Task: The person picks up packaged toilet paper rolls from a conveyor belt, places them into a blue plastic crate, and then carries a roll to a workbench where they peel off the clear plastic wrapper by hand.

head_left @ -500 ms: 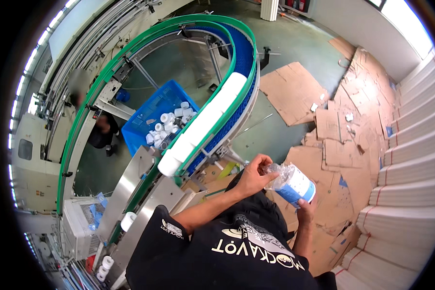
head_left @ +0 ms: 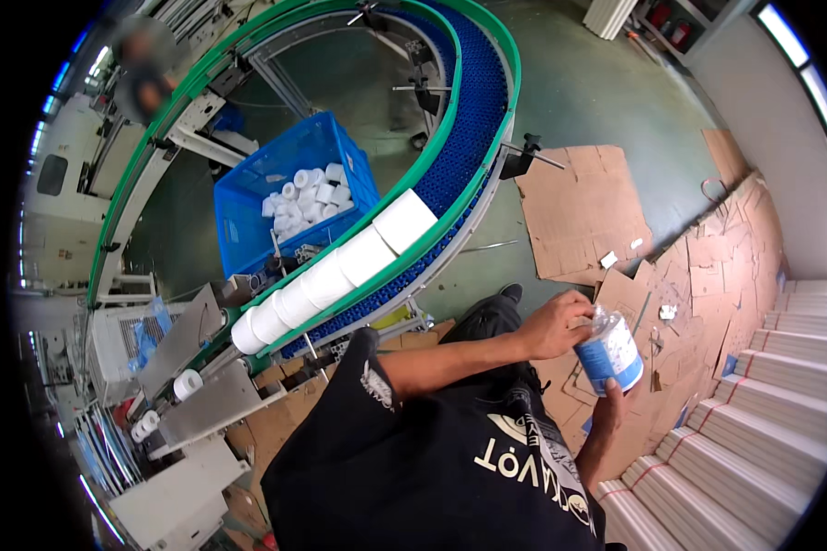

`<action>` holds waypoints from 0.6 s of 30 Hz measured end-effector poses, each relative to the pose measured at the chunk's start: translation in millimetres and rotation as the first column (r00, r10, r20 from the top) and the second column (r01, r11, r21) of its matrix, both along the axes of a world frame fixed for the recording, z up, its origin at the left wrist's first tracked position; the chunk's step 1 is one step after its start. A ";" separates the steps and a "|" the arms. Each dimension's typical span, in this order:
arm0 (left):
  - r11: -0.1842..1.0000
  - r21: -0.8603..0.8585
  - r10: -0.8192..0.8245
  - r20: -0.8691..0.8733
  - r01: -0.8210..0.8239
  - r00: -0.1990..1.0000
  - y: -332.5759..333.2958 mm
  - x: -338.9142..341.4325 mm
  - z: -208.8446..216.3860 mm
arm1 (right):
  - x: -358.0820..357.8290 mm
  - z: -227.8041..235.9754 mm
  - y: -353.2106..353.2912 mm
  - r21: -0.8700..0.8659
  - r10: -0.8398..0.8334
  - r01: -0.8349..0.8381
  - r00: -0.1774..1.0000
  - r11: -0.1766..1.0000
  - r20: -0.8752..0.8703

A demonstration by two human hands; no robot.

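Observation:
A blue-and-white wrapped paper roll (head_left: 613,356), with crinkled clear film at its upper end, is held out in front of my body. My left hand (head_left: 560,325) is closed with its fingers bunched at the film end of the wrapper. Around the lower end of the roll curls my right hand (head_left: 610,401), its thumb pressed on the side. The right hand's other fingers are mostly hidden behind the roll. To the left, a row of white paper rolls (head_left: 326,278) lies end to end on the blue belt (head_left: 476,119) of a curved conveyor.
Green guide rails (head_left: 515,69) edge the conveyor. Inside its curve stands a blue crate (head_left: 239,216) with white rolls. Flattened cardboard (head_left: 579,216) covers floor at the right, beside stacked long white tubes (head_left: 753,413). Another person (head_left: 145,78) is at the far left.
My view has swung, so hands and wrapped roll appear farther right. Both hands keep their hold on it. The conveyor's row of rolls appears lower and farther left.

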State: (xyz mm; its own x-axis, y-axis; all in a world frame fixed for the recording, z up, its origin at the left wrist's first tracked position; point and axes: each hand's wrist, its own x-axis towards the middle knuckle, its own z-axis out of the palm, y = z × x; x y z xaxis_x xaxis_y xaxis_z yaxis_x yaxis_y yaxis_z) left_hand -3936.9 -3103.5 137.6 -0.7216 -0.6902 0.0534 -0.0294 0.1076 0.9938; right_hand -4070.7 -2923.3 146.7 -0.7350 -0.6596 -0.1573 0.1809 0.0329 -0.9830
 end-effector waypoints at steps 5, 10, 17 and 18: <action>0.994 -0.037 0.102 0.003 -0.102 0.995 -58.6 -91.0 10.9 | -100.5 21.2 -80.7 -0.051 0.136 -0.133 0.989 0.990 0.056; 0.974 0.104 0.184 0.141 -0.199 0.973 -132.0 -125.1 9.3 | -177.3 23.2 -176.0 0.019 0.380 -0.381 0.924 0.924 0.045; 0.838 0.149 0.505 0.155 -0.525 0.849 -210.3 -187.3 6.1 | -266.5 40.7 -325.3 0.148 0.707 -0.696 0.706 0.702 -0.036; 0.804 0.270 0.511 0.138 -0.529 0.848 -234.7 -197.1 -14.1 | -290.6 23.3 -355.7 0.144 0.711 -0.697 0.696 0.703 -0.098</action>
State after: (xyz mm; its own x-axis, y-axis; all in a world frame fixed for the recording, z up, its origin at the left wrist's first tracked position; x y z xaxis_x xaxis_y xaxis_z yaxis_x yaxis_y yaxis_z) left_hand -4134.0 -3338.2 123.5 -0.2454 -0.9405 -0.2352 -0.0548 -0.2288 0.9719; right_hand -4361.3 -3279.0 170.0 -0.0791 -0.9808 -0.1780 -0.0649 0.1832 -0.9809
